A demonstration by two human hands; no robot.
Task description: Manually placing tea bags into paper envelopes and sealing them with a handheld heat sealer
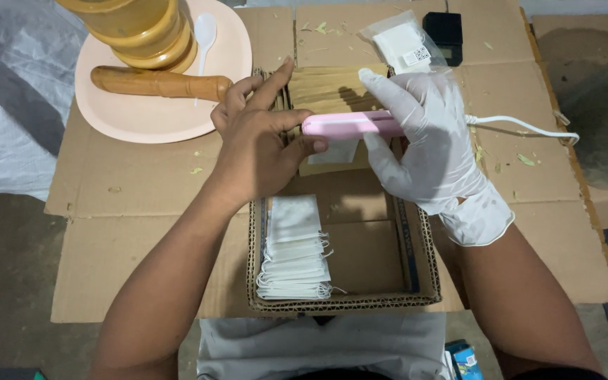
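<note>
Above the open corrugated cardboard box [416, 281] at the middle of the flattened-cardboard worktop [142, 190], a slim pink plastic clamp-style sealer [343, 124] lies crosswise between both hands. The white-gloved right hand [434, 144] is wrapped around its right end, where a white cord [522, 125] runs off toward the worktop's right edge. The bare left hand [258, 141] pinches its left end, thumb below and fingers on top, with a small white paper pouch [336, 151] hanging just beneath the sealer. Inside the box, against its left wall, sits a fanned stack of white string-tied pouches [293, 253]. Near the far edge lie a clear plastic packet of white sachets with a small square label [404, 43] and, just beside it, a small black device [443, 32].
</note>
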